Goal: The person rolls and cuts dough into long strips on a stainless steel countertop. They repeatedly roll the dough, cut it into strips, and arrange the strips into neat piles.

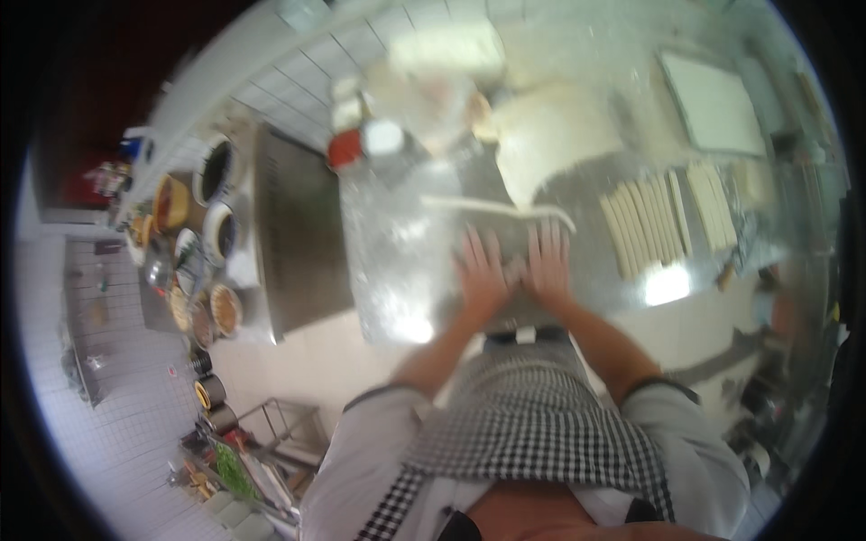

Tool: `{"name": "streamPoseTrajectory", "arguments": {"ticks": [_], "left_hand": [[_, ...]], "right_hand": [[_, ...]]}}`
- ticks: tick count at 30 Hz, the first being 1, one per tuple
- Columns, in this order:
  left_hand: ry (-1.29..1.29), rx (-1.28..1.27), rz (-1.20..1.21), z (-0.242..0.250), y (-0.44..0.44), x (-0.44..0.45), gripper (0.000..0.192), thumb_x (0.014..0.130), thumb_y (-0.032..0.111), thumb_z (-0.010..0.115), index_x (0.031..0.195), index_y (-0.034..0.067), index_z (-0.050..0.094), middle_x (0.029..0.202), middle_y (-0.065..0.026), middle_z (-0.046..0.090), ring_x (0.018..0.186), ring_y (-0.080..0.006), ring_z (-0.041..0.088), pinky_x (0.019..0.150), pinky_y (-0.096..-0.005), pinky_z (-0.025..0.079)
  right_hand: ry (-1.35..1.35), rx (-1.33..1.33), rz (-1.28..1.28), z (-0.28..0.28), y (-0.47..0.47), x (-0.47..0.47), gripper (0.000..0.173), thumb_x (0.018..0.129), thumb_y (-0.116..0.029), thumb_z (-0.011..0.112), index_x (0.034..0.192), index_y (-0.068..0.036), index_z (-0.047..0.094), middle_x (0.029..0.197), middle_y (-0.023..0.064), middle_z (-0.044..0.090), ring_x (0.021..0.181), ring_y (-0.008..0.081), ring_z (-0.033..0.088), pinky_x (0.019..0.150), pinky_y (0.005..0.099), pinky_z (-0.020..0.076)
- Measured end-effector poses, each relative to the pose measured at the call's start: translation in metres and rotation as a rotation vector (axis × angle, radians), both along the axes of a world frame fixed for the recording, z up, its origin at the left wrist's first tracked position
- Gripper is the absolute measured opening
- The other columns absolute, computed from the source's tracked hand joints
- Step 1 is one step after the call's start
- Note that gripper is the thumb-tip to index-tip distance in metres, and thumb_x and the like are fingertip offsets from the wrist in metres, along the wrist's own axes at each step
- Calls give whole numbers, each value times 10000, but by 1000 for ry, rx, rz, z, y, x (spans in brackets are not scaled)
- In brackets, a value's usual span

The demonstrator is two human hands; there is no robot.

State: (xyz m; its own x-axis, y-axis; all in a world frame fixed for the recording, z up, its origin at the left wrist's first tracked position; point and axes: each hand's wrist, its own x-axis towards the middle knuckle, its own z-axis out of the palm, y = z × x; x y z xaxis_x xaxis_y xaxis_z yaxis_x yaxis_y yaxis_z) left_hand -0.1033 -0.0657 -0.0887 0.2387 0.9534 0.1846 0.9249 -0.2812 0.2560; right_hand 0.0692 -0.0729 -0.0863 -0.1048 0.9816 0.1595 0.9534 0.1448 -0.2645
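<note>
A thin rope of pale dough (484, 205) lies crosswise on the steel worktable (385, 270) before me. My left hand (482, 274) is palm down just on my side of it, fingers spread. My right hand (549, 264) lies flat beside it, thumbs close together. The right fingertips are at the rope's curled right end; whether they touch it is too blurred to tell. Neither hand grips anything. Beyond the rope spreads a large sheet of dough (555, 135), its narrow tip reaching down near the rope. To the right, several cut dough strips (643, 223) lie side by side.
More strips (710, 203) and a pale rectangular slab (714, 105) lie at the right. A red container (346, 149) and a white one (383, 138) stand at the back left. A steel counter (304, 230) at left bears several bowls, including a yellow tub (170, 203).
</note>
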Motion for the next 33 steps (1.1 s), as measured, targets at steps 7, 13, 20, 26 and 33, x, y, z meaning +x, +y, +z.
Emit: {"name": "streamPoseTrajectory", "arguments": {"ticks": [7,13,20,26,33], "left_hand": [[29,-287,-715,5,12,-44,851,951,509,659,1614,49,388,1705,-200,315,1604,-369,249,1284,-623,167],[229,-368,-312,29,-54,-73,834,1011,502,578,1657,50,310,1731,-213,257,1630,-370,177,1288,-659,85],[223,-98,-8,4,72,-86,783,1073,419,452,1694,34,170,1768,-201,151,1639,-350,149,1308,-613,90],[426,-705,-265,51,-94,-126,842,1044,514,559,1676,59,238,1758,-209,177,1639,-366,141,1317,-611,61],[312,-7,100,5,103,-124,753,1055,401,538,1689,100,267,1756,-235,156,1628,-434,126,1269,-693,82]], "right_hand": [[-269,-213,422,12,-25,16,832,1014,-539,543,1595,35,380,1700,249,307,1611,398,222,1299,585,151],[-58,-421,222,29,-89,20,887,1000,-565,576,1635,1,323,1714,281,246,1620,440,158,1298,609,123],[-81,-112,49,-6,45,56,897,982,-538,623,1629,3,320,1711,275,254,1609,449,174,1296,609,121],[-99,-710,286,37,-127,55,959,929,-571,685,1651,-60,313,1732,273,175,1615,478,117,1273,674,125],[-43,86,-113,6,58,72,870,946,-538,670,1640,-108,369,1694,297,268,1581,519,191,1262,683,145]]}}
